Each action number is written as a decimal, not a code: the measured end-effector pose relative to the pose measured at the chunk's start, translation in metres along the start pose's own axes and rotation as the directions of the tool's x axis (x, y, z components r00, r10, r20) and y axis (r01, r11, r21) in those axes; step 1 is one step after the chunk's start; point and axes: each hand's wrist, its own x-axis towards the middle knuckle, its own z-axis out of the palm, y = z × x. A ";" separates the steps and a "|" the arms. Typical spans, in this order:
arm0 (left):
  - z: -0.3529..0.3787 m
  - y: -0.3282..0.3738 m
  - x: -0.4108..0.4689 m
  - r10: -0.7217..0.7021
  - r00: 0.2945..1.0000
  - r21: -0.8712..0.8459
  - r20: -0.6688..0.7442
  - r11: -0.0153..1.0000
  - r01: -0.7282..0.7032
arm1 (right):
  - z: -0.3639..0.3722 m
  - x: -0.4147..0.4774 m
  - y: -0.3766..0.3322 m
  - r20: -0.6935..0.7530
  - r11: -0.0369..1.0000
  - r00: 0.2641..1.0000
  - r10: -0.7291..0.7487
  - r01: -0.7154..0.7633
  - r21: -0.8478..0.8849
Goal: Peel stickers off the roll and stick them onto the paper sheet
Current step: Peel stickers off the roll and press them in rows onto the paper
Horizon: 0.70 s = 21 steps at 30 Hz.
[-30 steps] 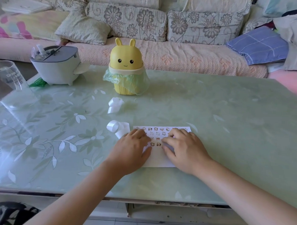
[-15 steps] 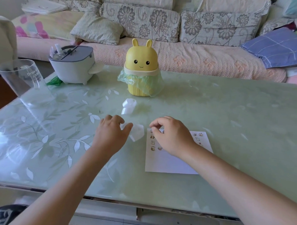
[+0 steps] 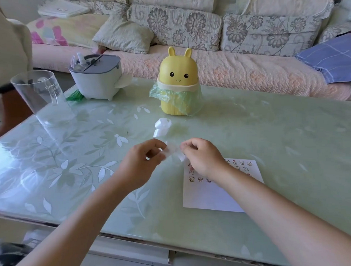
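Left hand (image 3: 141,163) and right hand (image 3: 203,156) now both pinch the sticker roll (image 3: 173,152).

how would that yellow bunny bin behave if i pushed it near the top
The yellow bunny bin stands taller than its base is wide, so a push near the ears would probably tip it rather than slide it. It looks like thin plastic, likely light. The green bag draped over its sides may feel slippery to grip.
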 end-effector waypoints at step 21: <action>-0.008 0.018 -0.009 -0.074 0.985 -0.179 0.156 0.979 0.102 | -0.001 -0.005 -0.008 0.088 0.941 0.993 -0.075 0.041 0.335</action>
